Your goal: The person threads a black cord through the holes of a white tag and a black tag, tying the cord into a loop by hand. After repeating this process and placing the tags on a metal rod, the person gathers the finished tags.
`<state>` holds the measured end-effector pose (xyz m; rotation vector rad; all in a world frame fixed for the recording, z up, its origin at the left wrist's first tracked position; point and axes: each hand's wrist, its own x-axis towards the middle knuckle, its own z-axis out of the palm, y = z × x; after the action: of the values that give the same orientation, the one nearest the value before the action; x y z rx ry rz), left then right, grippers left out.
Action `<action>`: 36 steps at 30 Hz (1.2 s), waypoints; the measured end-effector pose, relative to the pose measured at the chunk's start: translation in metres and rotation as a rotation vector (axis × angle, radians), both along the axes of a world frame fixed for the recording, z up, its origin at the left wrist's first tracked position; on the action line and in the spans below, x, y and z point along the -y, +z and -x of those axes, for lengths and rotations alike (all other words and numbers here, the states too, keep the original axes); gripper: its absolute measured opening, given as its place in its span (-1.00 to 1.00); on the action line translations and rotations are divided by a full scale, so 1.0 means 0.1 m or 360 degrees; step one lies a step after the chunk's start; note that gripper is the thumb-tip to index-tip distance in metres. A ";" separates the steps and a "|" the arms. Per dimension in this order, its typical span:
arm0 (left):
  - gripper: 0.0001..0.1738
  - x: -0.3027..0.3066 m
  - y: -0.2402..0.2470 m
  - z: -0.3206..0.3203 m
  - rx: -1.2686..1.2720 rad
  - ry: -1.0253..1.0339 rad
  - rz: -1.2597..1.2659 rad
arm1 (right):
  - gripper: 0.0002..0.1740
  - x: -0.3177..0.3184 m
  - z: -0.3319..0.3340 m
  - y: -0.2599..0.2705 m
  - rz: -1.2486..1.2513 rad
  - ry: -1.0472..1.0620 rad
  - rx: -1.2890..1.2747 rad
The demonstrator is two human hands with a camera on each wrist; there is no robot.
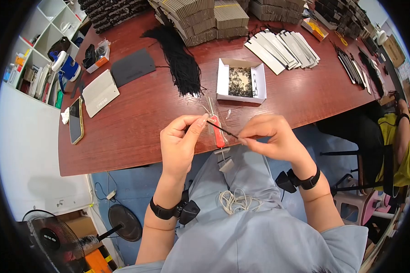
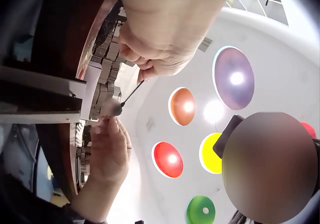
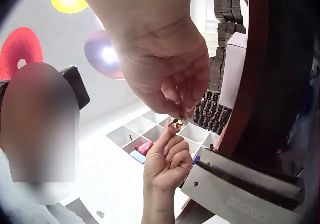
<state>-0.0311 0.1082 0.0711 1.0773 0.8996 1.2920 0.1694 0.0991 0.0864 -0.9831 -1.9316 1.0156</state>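
Note:
A thin black cord (image 1: 221,129) runs slanting between the two hands in the head view. My left hand (image 1: 180,141) pinches its upper end between thumb and forefinger. At the lower end, the fingertips of my right hand (image 1: 273,136) pinch the cord by a small knot-like thickening. The left wrist view shows the cord (image 2: 132,93) taut between the fingertips. Below the cord, a red-handled tool (image 1: 217,132) lies at the table's front edge, with grey tags (image 1: 224,161) hanging below it over the edge.
A white box (image 1: 259,82) of small black pieces stands beyond the hands on the red-brown table (image 1: 141,123). Around it are black strings (image 1: 180,63), pale tags (image 1: 278,52) and stacked grey tags (image 1: 187,22). A phone (image 1: 76,120) lies left. Pale cord (image 1: 237,202) rests on my lap.

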 end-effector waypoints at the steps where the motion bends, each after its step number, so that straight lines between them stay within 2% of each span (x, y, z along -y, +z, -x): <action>1: -0.88 0.01 0.01 -0.02 0.0000 -0.0002 -0.0001 | -0.91 0.01 -0.01 0.00 -0.0001 -0.0002 0.0000; 3: -0.91 0.02 0.02 -0.05 -0.0224 0.0081 -0.0095 | -0.90 0.02 -0.02 -0.01 0.0064 0.0173 -0.0203; 10: -0.91 0.03 -0.01 -0.09 -0.0162 0.0097 -0.0087 | -0.91 0.05 -0.02 -0.06 0.0247 0.0192 -0.0318; 16: -0.90 0.09 0.05 -0.08 -0.0144 -0.0027 -0.0096 | -0.91 0.12 -0.02 -0.20 0.0421 0.0209 -0.0420; 19: -0.89 0.10 0.05 -0.09 -0.0155 -0.0001 -0.0157 | -0.84 0.15 -0.02 -0.23 0.0516 0.0233 -0.0497; 21: -0.89 0.11 0.04 -0.06 -0.0136 0.0005 -0.0105 | -0.61 0.21 0.01 -0.20 0.0244 -0.0090 -0.0281; 22: -0.89 0.11 0.04 -0.06 -0.0134 0.0005 -0.0104 | -0.61 0.24 0.05 -0.21 0.0245 -0.0090 -0.0279; 24: -0.89 0.12 0.03 -0.05 -0.0132 0.0010 -0.0128 | -0.37 0.30 0.13 -0.29 -0.0286 -0.0280 0.0146; 25: -0.89 0.13 0.04 -0.06 -0.0132 0.0010 -0.0129 | -0.24 0.32 0.16 -0.34 -0.0407 -0.0224 0.0260; 30: -0.88 0.14 0.06 -0.02 0.0006 -0.0142 -0.0088 | -0.09 0.28 0.31 -0.40 -0.0697 -0.0411 0.0522; 32: -0.88 0.14 0.07 -0.02 0.0012 -0.0130 -0.0076 | -0.08 0.18 0.29 -0.35 -0.0698 -0.0630 0.0515; 36: -0.88 0.12 0.08 0.00 -0.0003 -0.0098 -0.0056 | -0.05 0.16 0.28 -0.33 -0.0722 -0.0466 0.0613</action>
<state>-0.0309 0.0967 0.0792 1.1255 0.8418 1.2602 0.1412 0.0830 0.0534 -1.2013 -2.1087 0.2110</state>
